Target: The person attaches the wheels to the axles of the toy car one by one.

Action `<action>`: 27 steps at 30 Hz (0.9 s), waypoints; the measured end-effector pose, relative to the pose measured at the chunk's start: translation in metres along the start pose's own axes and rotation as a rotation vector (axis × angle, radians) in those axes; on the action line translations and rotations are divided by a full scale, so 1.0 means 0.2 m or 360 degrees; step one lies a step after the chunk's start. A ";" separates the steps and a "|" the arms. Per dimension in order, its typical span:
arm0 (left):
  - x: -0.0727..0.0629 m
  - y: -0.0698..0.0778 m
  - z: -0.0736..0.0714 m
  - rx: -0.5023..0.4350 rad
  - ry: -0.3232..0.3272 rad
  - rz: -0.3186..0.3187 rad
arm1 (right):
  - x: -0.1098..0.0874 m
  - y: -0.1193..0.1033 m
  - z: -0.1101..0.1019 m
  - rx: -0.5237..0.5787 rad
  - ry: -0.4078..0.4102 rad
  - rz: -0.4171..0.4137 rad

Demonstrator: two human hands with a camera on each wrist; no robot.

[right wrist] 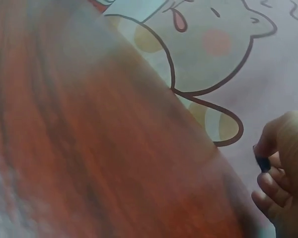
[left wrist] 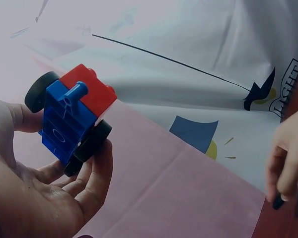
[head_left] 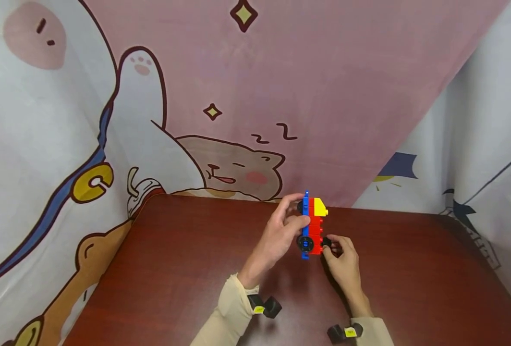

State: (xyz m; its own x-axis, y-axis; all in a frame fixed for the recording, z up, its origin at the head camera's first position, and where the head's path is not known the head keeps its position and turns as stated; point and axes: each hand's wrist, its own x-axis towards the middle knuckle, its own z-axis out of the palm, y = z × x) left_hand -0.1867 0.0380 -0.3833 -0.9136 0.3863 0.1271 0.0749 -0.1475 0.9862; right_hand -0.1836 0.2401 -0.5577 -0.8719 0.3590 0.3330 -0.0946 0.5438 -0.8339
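Observation:
My left hand (head_left: 281, 230) holds a toy brick car (head_left: 315, 230) up over the table, thumb on one side and fingers on the other. The car has a blue base, red bricks with studs and a yellow sloped brick (head_left: 320, 207) at one end. Black wheels (left wrist: 93, 141) sit along the blue base, whose underside and round blue peg face the left wrist camera. Just right of the car, my right hand (head_left: 344, 259) pinches a small black wheel (head_left: 326, 242) between thumb and fingers. Only a dark sliver of that wheel shows in the right wrist view.
Below the hands spreads a reddish-brown wooden table (head_left: 186, 274). Behind it and at both sides hangs a cloth (head_left: 333, 96) printed with cartoon animals. Black wrist cameras (head_left: 264, 306) are strapped over both sleeves.

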 end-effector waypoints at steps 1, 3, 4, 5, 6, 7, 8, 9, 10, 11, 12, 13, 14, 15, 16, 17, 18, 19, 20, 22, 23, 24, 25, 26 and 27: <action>0.00 0.00 0.00 0.0005 -0.0001 0.0000 | 0.00 -0.02 -0.01 0.0027 0.0011 -0.0011; 0.00 0.00 0.00 0.0006 -0.0003 0.0004 | 0.02 -0.06 -0.02 0.0094 0.0030 -0.0041; 0.01 0.00 0.00 0.0006 -0.0005 0.0006 | 0.03 -0.09 -0.03 0.0134 0.0039 -0.0058; 0.01 0.00 0.00 0.0009 -0.0009 0.0008 | 0.04 -0.13 -0.04 0.0178 0.0052 -0.0081; 0.01 0.00 0.01 0.0007 -0.0012 0.0010 | 0.05 -0.16 -0.05 0.0221 0.0064 -0.0109; 0.01 0.00 0.01 0.0004 -0.0014 0.0009 | 0.06 -0.20 -0.05 0.0261 0.0073 -0.0133; 0.01 0.00 0.01 0.0000 -0.0014 0.0008 | 0.07 -0.24 -0.06 0.0307 0.0081 -0.0160; 0.01 -0.01 0.01 -0.0004 -0.0012 0.0008 | 0.08 -0.28 -0.07 0.0347 0.0088 -0.0182; 0.01 -0.01 0.01 -0.0008 -0.0008 0.0008 | 0.10 -0.32 -0.08 0.0370 0.0093 -0.0208; 0.01 -0.01 0.01 -0.0012 0.0000 0.0010 | 0.11 -0.36 -0.09 0.0390 0.0100 -0.0247; 0.01 -0.01 0.01 -0.0015 0.0008 0.0010 | 0.12 -0.40 -0.10 0.0408 0.0101 -0.0277; 0.01 -0.02 0.01 -0.0017 0.0017 0.0010 | 0.14 -0.44 -0.11 0.0418 0.0102 -0.0308; 0.01 -0.02 0.01 -0.0015 0.0026 0.0007 | 0.15 -0.48 -0.13 0.0427 0.0106 -0.0342; 0.01 -0.02 0.01 -0.0017 0.0031 0.0002 | 0.16 -0.51 -0.14 0.0423 0.0117 -0.0380; 0.01 -0.02 0.01 -0.0016 0.0034 -0.0005 | 0.17 -0.54 -0.16 0.0434 0.0131 -0.0414; 0.01 -0.03 0.01 -0.0007 0.0035 -0.0012 | 0.18 -0.58 -0.18 0.0448 0.0145 -0.0446; 0.01 -0.03 0.01 -0.0001 0.0035 -0.0022 | 0.18 -0.61 -0.19 0.0473 0.0156 -0.0467; 0.01 -0.03 0.02 0.0002 0.0034 -0.0030 | 0.18 -0.64 -0.22 0.0490 0.0169 -0.0490; 0.00 -0.04 0.02 0.0000 0.0032 -0.0037 | 0.18 -0.66 -0.23 0.0518 0.0181 -0.0518; 0.00 -0.04 0.02 0.0003 0.0029 -0.0038 | 0.17 -0.72 -0.27 0.0565 0.0195 -0.0565; 0.00 -0.04 0.02 0.0002 0.0029 -0.0034 | 0.16 -0.74 -0.29 0.0584 0.0196 -0.0601; 0.00 -0.04 0.03 -0.0010 0.0028 -0.0030 | 0.16 -0.76 -0.30 0.0595 0.0193 -0.0638; 0.01 -0.04 0.03 -0.0018 0.0027 -0.0025 | 0.15 -0.79 -0.31 0.0583 0.0190 -0.0672; 0.01 -0.04 0.03 -0.0026 0.0024 -0.0021 | 0.14 -0.80 -0.32 0.0578 0.0185 -0.0715; 0.01 -0.04 0.03 -0.0034 0.0021 -0.0021 | 0.13 -0.82 -0.33 0.0563 0.0177 -0.0756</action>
State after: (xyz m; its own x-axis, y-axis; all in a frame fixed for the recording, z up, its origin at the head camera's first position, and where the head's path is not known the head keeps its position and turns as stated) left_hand -0.1863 0.0462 -0.3910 -0.9195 0.3766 0.1123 0.0541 -0.1617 0.9854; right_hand -0.1597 0.2103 -0.3831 -0.6416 0.2262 0.7329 -0.6321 0.3854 -0.6723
